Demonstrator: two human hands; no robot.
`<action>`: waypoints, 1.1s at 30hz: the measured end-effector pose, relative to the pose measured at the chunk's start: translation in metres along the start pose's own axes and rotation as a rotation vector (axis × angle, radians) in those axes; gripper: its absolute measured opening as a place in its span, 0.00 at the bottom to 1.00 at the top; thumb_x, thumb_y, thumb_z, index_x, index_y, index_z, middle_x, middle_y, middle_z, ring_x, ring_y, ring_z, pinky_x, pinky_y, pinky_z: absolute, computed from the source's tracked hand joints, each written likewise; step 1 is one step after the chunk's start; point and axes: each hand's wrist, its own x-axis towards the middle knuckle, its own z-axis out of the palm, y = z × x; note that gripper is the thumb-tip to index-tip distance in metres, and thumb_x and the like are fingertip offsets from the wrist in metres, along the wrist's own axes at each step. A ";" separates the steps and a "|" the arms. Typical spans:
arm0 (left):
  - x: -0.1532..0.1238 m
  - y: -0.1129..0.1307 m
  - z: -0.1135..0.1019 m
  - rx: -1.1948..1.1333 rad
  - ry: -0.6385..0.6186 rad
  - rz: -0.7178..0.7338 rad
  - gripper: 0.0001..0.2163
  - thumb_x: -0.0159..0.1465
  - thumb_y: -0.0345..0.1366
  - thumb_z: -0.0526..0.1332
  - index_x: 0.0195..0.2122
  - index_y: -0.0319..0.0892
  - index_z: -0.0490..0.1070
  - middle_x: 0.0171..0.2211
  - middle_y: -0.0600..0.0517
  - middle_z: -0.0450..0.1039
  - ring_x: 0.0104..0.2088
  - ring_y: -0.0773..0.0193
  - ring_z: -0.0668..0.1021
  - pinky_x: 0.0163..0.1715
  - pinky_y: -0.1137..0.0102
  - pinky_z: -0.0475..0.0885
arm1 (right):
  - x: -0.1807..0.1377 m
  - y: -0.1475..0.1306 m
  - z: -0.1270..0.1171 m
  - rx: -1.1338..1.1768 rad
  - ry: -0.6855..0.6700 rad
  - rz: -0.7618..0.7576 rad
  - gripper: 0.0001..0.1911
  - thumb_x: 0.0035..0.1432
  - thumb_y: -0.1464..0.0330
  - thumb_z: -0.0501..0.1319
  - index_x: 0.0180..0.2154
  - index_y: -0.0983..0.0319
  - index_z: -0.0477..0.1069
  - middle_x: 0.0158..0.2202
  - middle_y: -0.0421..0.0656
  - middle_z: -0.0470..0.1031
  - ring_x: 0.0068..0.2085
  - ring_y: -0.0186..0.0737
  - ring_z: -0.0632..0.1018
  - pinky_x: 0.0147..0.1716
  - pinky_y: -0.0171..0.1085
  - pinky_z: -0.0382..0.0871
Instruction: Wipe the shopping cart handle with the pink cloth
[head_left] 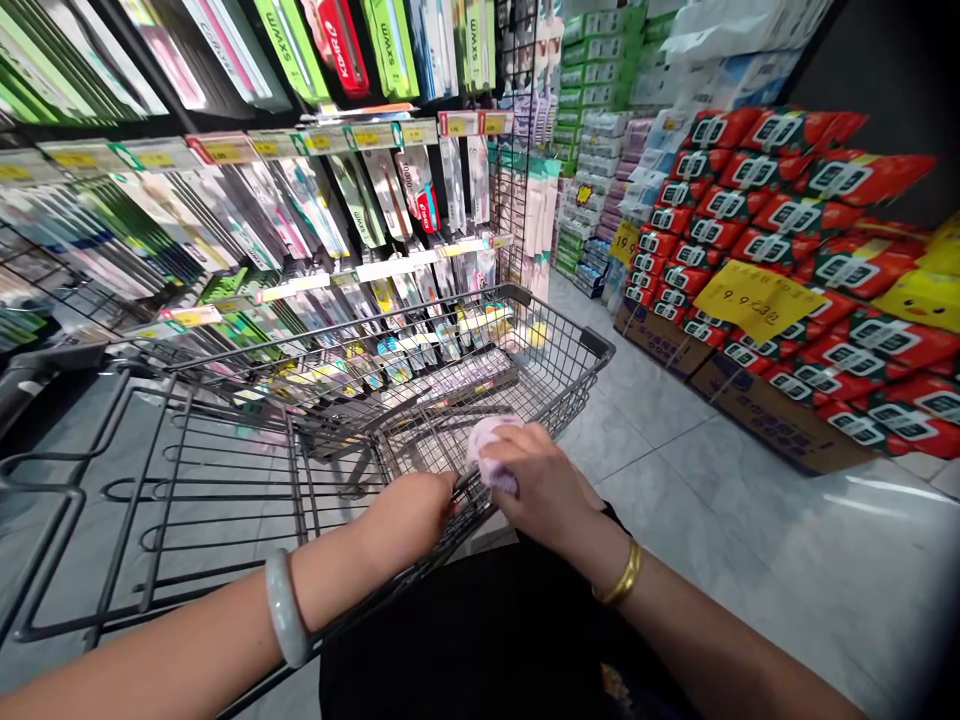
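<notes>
A dark wire shopping cart [420,340] stands in front of me in a shop aisle. My left hand [409,515], with a pale green bangle on its wrist, is curled over the cart's near rim. My right hand [544,480], with a gold bangle on its wrist, rests at the same rim and is closed on a small pale pink cloth [491,450]. The cart's basket looks bare of goods.
Shelves of toothbrushes [315,200] in hanging packs run along the left. Red packs [787,250] are stacked on cardboard at the right, with a yellow price sign [754,300]. Tissue packs [600,150] fill the far end. Grey tiled floor [750,520] lies to the right.
</notes>
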 end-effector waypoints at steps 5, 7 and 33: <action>-0.001 -0.013 0.001 -0.033 0.009 0.016 0.10 0.65 0.38 0.53 0.42 0.45 0.71 0.34 0.45 0.80 0.36 0.53 0.81 0.34 0.66 0.72 | 0.010 0.031 -0.002 -0.045 0.120 0.127 0.18 0.51 0.72 0.60 0.44 0.56 0.76 0.51 0.44 0.74 0.50 0.50 0.69 0.50 0.48 0.66; -0.002 -0.017 0.002 -0.048 0.004 0.009 0.10 0.65 0.39 0.53 0.42 0.45 0.71 0.34 0.46 0.80 0.36 0.54 0.81 0.34 0.67 0.71 | 0.017 0.036 0.000 -0.112 0.189 0.180 0.17 0.50 0.72 0.59 0.42 0.57 0.76 0.49 0.45 0.75 0.51 0.52 0.69 0.52 0.51 0.64; -0.015 -0.034 0.006 -0.057 -0.020 0.026 0.10 0.64 0.39 0.53 0.43 0.45 0.71 0.33 0.46 0.79 0.34 0.52 0.81 0.31 0.66 0.72 | 0.033 0.055 0.004 -0.004 0.225 0.170 0.09 0.51 0.70 0.57 0.32 0.57 0.75 0.40 0.43 0.78 0.43 0.47 0.76 0.47 0.47 0.70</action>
